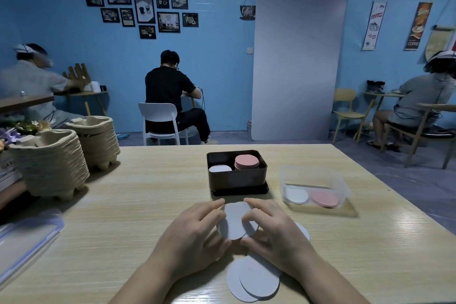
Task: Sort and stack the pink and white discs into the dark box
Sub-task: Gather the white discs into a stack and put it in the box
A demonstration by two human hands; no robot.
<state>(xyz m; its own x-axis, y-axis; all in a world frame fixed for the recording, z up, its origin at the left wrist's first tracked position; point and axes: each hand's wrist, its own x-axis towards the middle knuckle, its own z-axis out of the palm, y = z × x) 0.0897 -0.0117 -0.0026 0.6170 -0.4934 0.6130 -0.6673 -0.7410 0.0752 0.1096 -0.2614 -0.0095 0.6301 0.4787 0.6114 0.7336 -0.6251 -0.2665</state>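
Observation:
The dark box (237,180) stands at the table's middle, holding a low white stack (219,168) on its left and a taller pink stack (246,161) on its right. Just in front of it, my left hand (195,229) and my right hand (274,227) together pinch a small bunch of white discs (233,221) by the edges. More white discs (254,279) lie loose on the table below my hands, and one white disc (304,231) peeks out past my right hand.
A clear plastic tub (315,175) at the right holds a white disc (296,196) and pink discs (324,198). Two piles of paper pulp trays (51,163) stand at the left. A clear lid (27,242) lies at the front left edge. People sit beyond.

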